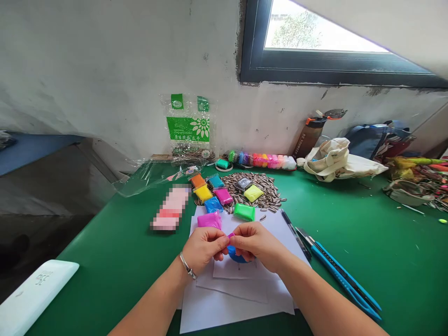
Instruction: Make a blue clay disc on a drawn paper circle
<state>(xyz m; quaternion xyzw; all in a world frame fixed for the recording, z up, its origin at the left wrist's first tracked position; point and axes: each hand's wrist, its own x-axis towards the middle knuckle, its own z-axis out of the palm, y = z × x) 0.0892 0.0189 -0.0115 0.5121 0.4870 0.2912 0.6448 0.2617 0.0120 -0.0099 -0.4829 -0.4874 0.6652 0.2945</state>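
My left hand (206, 246) and my right hand (252, 239) meet over white paper sheets (238, 310), fingertips pinched together on a small piece of pink modelling clay (230, 236). Below the fingers, a blue round shape (238, 254) shows on the top sheet, partly covered by my hands. Just behind my left hand lies a pink clay packet (210, 220). A green packet (244, 212) and a blue packet (213, 204) lie at the back edge of the paper, with several other coloured packets behind them around a pile of sunflower seeds (269, 189).
To the right are a black pen (296, 233) and a blue utility knife (345, 275). A white power bank (38, 294) sits at left. Along the wall stand a clear seed bag (189, 128), a brown bottle (308, 137) and a cloth bag (336, 161).
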